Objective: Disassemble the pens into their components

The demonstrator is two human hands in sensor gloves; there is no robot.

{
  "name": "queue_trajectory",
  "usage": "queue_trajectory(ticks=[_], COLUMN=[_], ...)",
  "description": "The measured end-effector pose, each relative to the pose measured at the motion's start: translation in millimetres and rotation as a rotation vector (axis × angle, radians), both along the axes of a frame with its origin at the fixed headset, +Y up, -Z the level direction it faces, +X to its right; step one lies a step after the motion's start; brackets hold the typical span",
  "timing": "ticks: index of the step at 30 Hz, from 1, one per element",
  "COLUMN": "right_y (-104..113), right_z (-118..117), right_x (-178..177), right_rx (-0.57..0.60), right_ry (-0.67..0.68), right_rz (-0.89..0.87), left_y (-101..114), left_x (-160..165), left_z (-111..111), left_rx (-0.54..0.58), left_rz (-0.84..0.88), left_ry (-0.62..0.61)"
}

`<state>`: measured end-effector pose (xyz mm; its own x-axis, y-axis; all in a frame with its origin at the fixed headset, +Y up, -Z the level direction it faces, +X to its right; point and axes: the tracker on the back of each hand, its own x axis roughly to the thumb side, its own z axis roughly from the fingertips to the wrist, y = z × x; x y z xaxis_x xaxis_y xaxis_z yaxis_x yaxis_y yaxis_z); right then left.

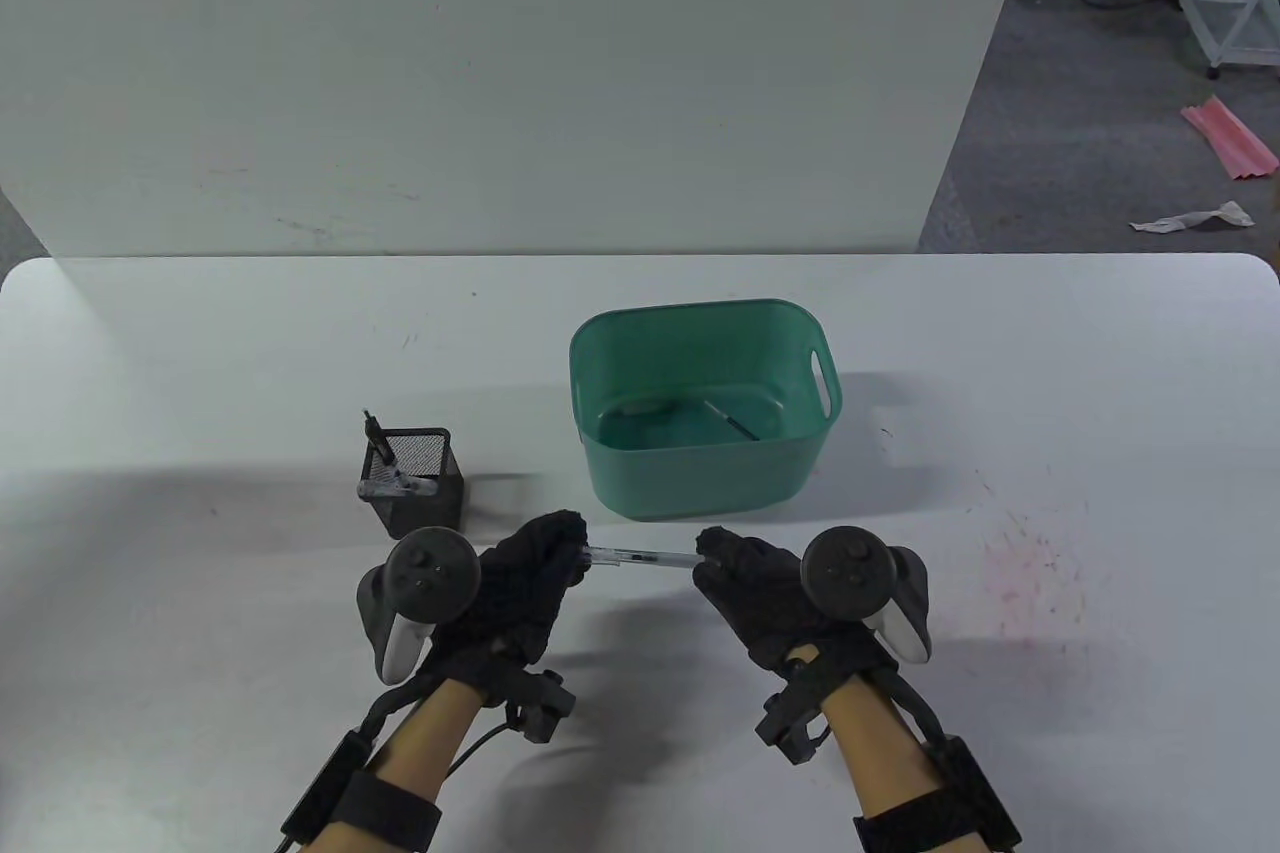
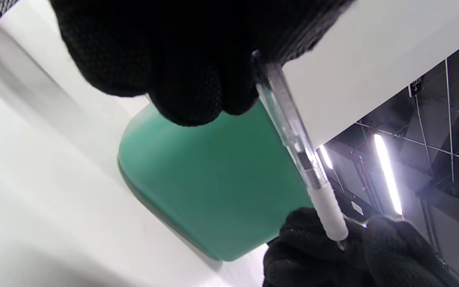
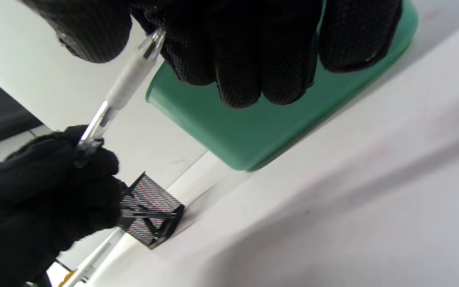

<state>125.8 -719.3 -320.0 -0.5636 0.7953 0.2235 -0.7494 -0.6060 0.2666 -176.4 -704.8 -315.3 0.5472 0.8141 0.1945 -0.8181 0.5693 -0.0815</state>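
While the left hand (image 1: pixel 520 583) is gripping the clear pen (image 1: pixel 640 556) by its barrel at lower centre, the right hand (image 1: pixel 760 593) is pinching its tip, probably to unscrew it just before the green basket (image 1: pixel 700 483).

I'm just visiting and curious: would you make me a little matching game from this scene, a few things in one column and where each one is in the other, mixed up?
Things:
1. clear pen
2. green tub
3. black mesh pen holder
4. pink stain

Places:
A. on the table by the right hand
B. beyond the left hand, holding pens
C. held between both hands
D. beyond the pen, mid-table

Pairs: 1-C, 2-D, 3-B, 4-A
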Motion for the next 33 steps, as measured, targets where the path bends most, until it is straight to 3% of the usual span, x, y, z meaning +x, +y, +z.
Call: queue_trajectory(ticks=[9, 15, 19, 22, 30, 33], right_y=[-6.4, -5.6, 3.5, 9.1, 2.4, 4.2], right_z=[-3.5, -3.8, -3.9, -5.1, -1.1, -2.2], right_x=[9.6, 10.5, 7.2, 6.7, 9.8, 7.9], right_rx=[-0.163, -0.183, -0.118, -0.091, -0.121, -0.132], right_ry=[-0.051, -0.078, -0.066, -0.007, -0.139, -0.066], right_rz=[-0.253, -0.229, -0.179, -0.137, -0.107, -0.105], left_y=[-4.0, -6.3, -7.8, -11.6, -13.6, -13.9], left_x=[8.1, 15.9, 20.9, 20.1, 12.9, 11.7], left_z=[-3.1, -6.6, -10.3, -11.2, -5.1, -4.5], left_rx=[-0.032, -0.097, -0.141, -0.157, -0.126, -0.132], left_rz=[-0.068, -0.183, -0.243, -0.243, -0.225, -0.231], left_ry=[-0.118, -0.208, -0.251, -0.256, -0.216, -0.219])
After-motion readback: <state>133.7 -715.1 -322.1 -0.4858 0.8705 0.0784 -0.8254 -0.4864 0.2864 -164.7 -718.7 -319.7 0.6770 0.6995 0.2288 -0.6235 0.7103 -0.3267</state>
